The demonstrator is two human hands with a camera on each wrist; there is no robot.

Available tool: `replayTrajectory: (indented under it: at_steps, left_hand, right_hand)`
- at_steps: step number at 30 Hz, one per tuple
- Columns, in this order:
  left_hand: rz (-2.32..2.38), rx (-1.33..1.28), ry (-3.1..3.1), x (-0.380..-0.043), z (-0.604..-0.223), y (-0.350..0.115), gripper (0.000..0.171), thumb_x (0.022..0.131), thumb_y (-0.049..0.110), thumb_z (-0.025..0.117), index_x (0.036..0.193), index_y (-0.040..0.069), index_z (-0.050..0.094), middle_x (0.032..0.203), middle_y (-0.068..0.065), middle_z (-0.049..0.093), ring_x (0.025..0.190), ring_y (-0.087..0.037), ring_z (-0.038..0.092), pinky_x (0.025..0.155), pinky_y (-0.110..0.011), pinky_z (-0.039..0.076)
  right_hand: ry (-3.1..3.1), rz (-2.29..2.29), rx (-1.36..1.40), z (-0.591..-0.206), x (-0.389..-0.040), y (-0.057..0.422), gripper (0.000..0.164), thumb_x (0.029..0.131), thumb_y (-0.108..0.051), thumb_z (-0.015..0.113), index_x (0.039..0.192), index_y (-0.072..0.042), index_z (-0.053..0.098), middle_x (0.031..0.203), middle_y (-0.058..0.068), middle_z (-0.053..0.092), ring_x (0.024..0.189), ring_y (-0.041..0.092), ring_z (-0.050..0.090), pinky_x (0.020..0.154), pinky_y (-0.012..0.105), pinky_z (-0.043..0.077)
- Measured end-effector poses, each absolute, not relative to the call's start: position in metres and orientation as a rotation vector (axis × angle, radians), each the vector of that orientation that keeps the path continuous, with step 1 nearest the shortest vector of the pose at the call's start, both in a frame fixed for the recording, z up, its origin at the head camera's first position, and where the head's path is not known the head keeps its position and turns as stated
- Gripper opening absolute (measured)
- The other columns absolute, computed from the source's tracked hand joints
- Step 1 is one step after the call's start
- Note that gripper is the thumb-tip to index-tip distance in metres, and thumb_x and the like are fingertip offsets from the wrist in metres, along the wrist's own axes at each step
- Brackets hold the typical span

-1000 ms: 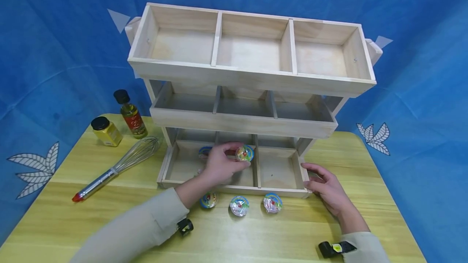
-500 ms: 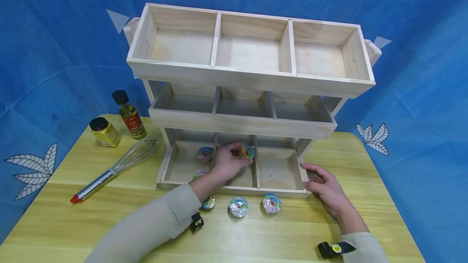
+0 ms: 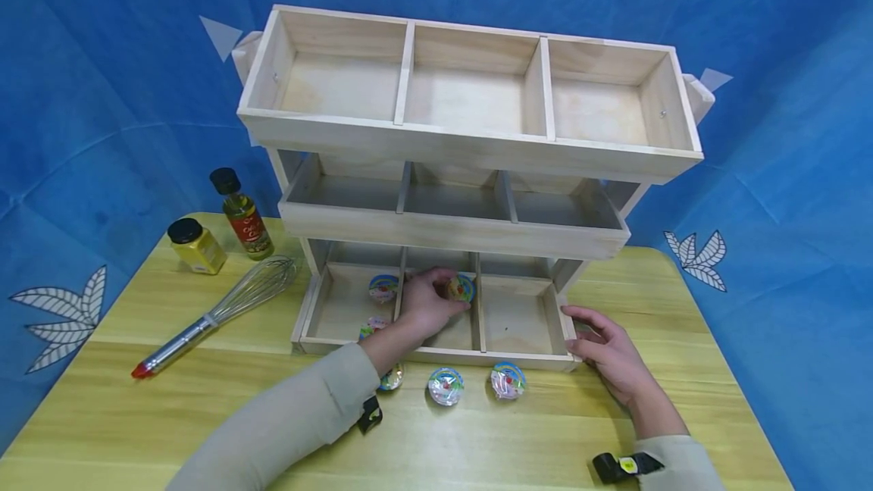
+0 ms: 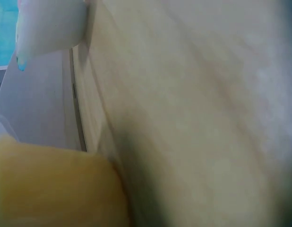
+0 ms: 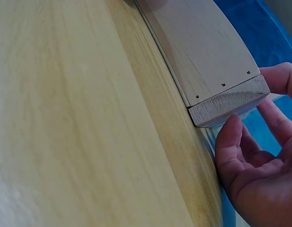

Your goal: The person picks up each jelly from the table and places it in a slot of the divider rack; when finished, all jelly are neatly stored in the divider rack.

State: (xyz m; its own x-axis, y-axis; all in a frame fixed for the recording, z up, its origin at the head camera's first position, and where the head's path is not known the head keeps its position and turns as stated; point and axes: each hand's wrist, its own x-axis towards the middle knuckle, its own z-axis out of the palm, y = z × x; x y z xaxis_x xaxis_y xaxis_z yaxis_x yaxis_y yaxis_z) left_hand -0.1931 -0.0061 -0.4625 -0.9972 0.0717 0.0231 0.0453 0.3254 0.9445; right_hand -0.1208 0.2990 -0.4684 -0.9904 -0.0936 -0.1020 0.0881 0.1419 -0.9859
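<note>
In the head view my left hand [image 3: 426, 301] reaches into the middle compartment of the bottom tier of a wooden rack [image 3: 436, 227]. Between its thumb and fingers it holds a small jelly cup [image 3: 461, 288] with a printed round lid, close to the right-hand divider. The left wrist view is mostly blurred wood. My right hand [image 3: 610, 351] touches the rack's bottom right front corner, its fingers loosely bent; the right wrist view shows the thumb [image 5: 229, 135] against the board end. Two cups sit in the left compartment, one upright [image 3: 383, 288], the other [image 3: 372, 326] partly behind my left forearm.
Three more cups stand on the table before the rack: one [image 3: 392, 378] partly covered by my sleeve, a middle one [image 3: 446, 386] and a right one [image 3: 508, 380]. At left lie a whisk [image 3: 225, 313], a yellow jar [image 3: 198, 247] and an oil bottle [image 3: 245, 218].
My left hand has moved slightly right and down with the jelly cup, which now sits lower in the middle compartment. My right hand stays at the rack's corner.
</note>
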Motion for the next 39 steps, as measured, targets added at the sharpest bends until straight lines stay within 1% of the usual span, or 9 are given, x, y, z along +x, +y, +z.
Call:
replayTrajectory:
  at_steps: [8, 12, 18, 26, 33, 36, 39]
  left_hand:
    - [1.768, 0.114, 2.535, -0.1941, -0.465, -0.0058, 0.054, 0.066, 0.002, 0.09, 0.116, 0.003, 0.068, 0.097, -0.005, 0.065, 0.087, -0.02, 0.06, 0.077, -0.031, 0.055]
    - [1.721, 0.116, 2.549, -0.1944, -0.4637, -0.0048, 0.054, 0.066, 0.002, 0.09, 0.115, 0.003, 0.068, 0.094, -0.004, 0.064, 0.086, -0.02, 0.06, 0.077, -0.032, 0.055]
    - [1.68, 0.134, 2.563, -0.1953, -0.4615, -0.0047, 0.051, 0.067, 0.004, 0.09, 0.113, 0.002, 0.069, 0.096, -0.004, 0.065, 0.088, -0.021, 0.061, 0.078, -0.033, 0.055]
    - [1.715, 0.156, 2.553, -0.196, -0.462, -0.0046, 0.049, 0.067, 0.002, 0.089, 0.112, 0.001, 0.07, 0.096, -0.005, 0.066, 0.086, -0.02, 0.06, 0.077, -0.032, 0.054]
    - [1.715, 0.128, 2.553, -0.1951, -0.463, -0.005, 0.05, 0.066, 0.003, 0.089, 0.112, 0.003, 0.069, 0.096, -0.004, 0.065, 0.088, -0.021, 0.061, 0.078, -0.032, 0.055]
    - [1.715, 0.121, 2.55, -0.194, -0.463, -0.0062, 0.05, 0.067, 0.003, 0.089, 0.113, 0.003, 0.069, 0.097, -0.005, 0.065, 0.09, -0.023, 0.061, 0.08, -0.034, 0.055]
    - [1.682, 0.106, 2.567, -0.1927, -0.4617, -0.0081, 0.053, 0.067, 0.004, 0.089, 0.116, 0.003, 0.067, 0.102, -0.007, 0.066, 0.095, -0.025, 0.062, 0.085, -0.036, 0.054]
  right_hand:
    - [2.255, -1.969, -0.007, -0.4669, -0.1197, 0.2989, 0.055, 0.089, 0.004, 0.067, 0.14, 0.008, 0.046, 0.14, 0.022, 0.041, 0.104, 0.019, 0.059, 0.083, 0.028, 0.055]
    - [2.247, -1.975, 0.002, -0.4655, -0.1192, 0.2986, 0.056, 0.089, 0.005, 0.067, 0.14, 0.008, 0.045, 0.14, 0.023, 0.04, 0.104, 0.019, 0.059, 0.082, 0.028, 0.056]
    - [2.237, -1.988, 0.008, -0.4661, -0.1205, 0.3002, 0.056, 0.089, 0.005, 0.067, 0.14, 0.007, 0.046, 0.138, 0.021, 0.042, 0.104, 0.018, 0.06, 0.082, 0.029, 0.056]
    - [2.239, -1.988, 0.0, -0.4664, -0.1213, 0.3008, 0.055, 0.088, 0.005, 0.067, 0.14, 0.007, 0.047, 0.138, 0.021, 0.043, 0.105, 0.018, 0.06, 0.082, 0.03, 0.056]
    - [2.248, -1.984, 0.003, -0.4662, -0.1208, 0.2998, 0.055, 0.088, 0.005, 0.068, 0.139, 0.007, 0.047, 0.137, 0.02, 0.043, 0.103, 0.019, 0.06, 0.081, 0.029, 0.056]
    - [2.246, -1.989, 0.001, -0.4666, -0.1206, 0.2991, 0.055, 0.088, 0.006, 0.068, 0.139, 0.008, 0.048, 0.137, 0.019, 0.044, 0.104, 0.019, 0.06, 0.081, 0.029, 0.056]
    - [2.241, -1.992, 0.004, -0.4673, -0.1205, 0.2987, 0.055, 0.088, 0.005, 0.068, 0.139, 0.008, 0.048, 0.137, 0.019, 0.044, 0.104, 0.02, 0.06, 0.081, 0.029, 0.056]
